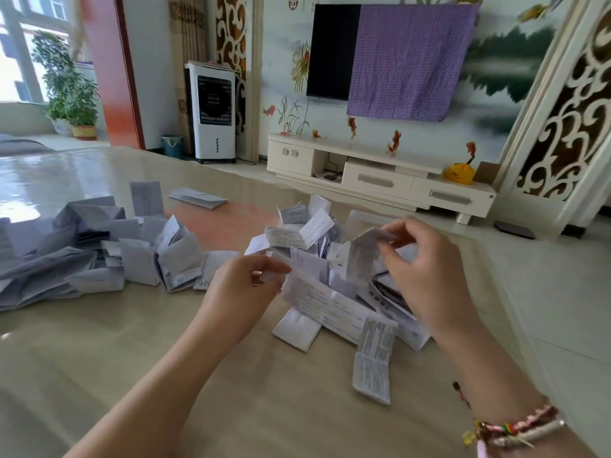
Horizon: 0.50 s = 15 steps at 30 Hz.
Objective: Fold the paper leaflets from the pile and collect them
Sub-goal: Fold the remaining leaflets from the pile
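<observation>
**Leaflets mid-fold, two heaps close together**

Leaflet (330,302) hangs above the desk (132,358), pinched at one end by the left hand (244,279) and at the other by the right hand (426,259). Uneven pulling could skew the crease, and dropping it may mix the near pile (317,239) with the left heap (99,256).

Glossy beige surface (99,358) across the lower frame, catching window glare at 9 o'clock. At 12 to 1 o'clock, wall-mounted dark television (332,51) half draped in a purple cloth (410,61), above a low white TV cabinet (380,180) against a painted mural wall (515,77). At 11 o'clock, white air cooler (213,110); farther left, red door frame (109,67), potted plants (71,90), bright window (20,44).
</observation>
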Motion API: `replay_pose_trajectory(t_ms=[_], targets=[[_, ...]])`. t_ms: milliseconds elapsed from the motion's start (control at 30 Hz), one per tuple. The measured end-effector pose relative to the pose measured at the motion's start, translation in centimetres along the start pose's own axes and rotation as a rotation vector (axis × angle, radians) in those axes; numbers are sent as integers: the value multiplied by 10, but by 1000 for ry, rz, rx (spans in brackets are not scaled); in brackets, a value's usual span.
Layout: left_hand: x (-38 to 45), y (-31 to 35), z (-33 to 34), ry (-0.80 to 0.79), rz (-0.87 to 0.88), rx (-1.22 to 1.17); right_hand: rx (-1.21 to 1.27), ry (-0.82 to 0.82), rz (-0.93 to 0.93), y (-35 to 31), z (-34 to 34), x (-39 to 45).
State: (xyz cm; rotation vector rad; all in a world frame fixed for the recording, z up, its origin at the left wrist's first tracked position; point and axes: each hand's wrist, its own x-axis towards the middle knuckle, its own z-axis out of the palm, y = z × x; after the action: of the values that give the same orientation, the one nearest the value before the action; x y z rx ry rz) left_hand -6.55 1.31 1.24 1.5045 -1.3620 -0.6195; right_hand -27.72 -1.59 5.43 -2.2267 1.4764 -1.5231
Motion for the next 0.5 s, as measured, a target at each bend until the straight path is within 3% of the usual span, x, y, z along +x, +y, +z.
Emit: replay_pose_trajectory(t_ms=[167, 267, 400, 500], targets=[[-3, 3, 2, 10, 2, -44, 464, -94, 197, -13, 1, -6], [-7, 13, 4, -93, 16, -141, 617, -178, 291, -20, 8, -8], [-16, 28, 3, -292, 1, -380, 655, -308, 401, -20, 17, -13], [-15, 28, 5, -234, 38, -381, 536, -380, 389, -19, 20, -16]])
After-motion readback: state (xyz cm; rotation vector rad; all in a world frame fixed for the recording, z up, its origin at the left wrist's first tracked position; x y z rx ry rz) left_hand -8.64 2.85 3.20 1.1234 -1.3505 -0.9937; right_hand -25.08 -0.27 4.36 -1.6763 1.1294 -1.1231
